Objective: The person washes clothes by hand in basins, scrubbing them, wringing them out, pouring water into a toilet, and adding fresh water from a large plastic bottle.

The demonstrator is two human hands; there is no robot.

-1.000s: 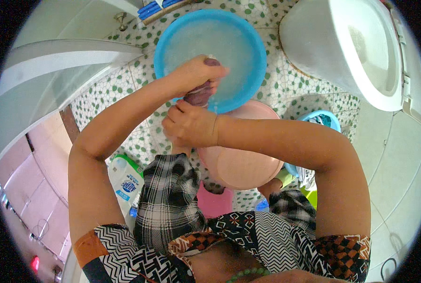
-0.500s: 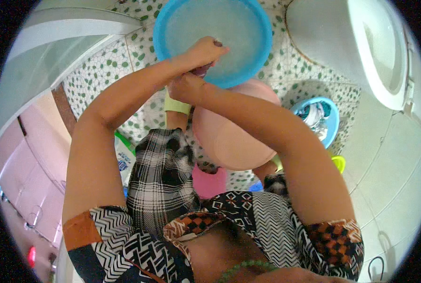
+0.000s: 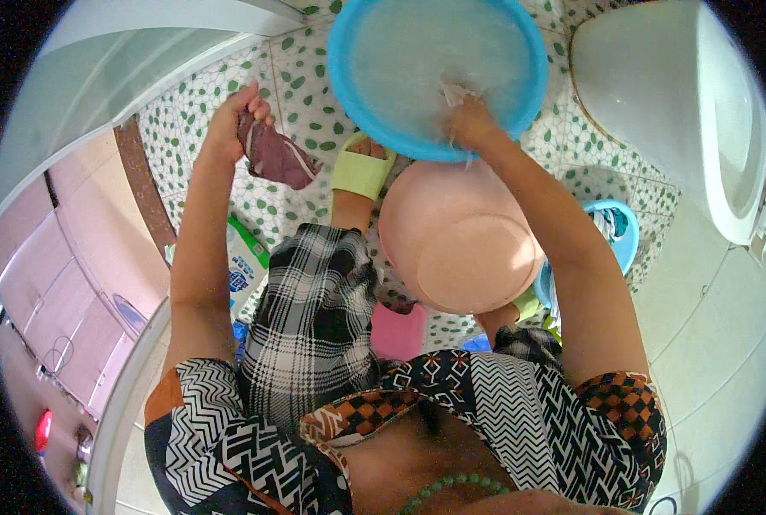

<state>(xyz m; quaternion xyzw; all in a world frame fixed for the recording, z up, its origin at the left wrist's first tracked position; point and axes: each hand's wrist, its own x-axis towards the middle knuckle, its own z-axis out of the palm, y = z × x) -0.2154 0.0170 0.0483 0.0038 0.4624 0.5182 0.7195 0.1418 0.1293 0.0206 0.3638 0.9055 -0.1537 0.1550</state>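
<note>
My left hand (image 3: pixel 231 124) is closed on a maroon cloth (image 3: pixel 282 160) with a pale stripe, held out to the left over the tiled floor. The cloth hangs bunched, its lower end slanting to the right. My right hand (image 3: pixel 471 124) reaches over the near rim of a large blue basin (image 3: pixel 345 101), which holds cloudy, whitish water. Something pale shows at its fingers, but blur and water hide what it is. Thin streaks, seemingly water, hang below this hand.
A pink basin (image 3: pixel 460 249) stands between my legs, close to the blue one. At right is a small blue basin (image 3: pixel 630 245) with clothes, below a white toilet (image 3: pixel 649 77). A green-and-white bag (image 3: pixel 246 262) lies left of my knee. Yellow-green slipper (image 3: pixel 361 176) and pink stool (image 3: pixel 398 333) are near.
My hands were together on the maroon cloth over the blue basin's near edge. Now they are apart: the left has carried the cloth out left, the right has moved into the basin. The view has shifted.
</note>
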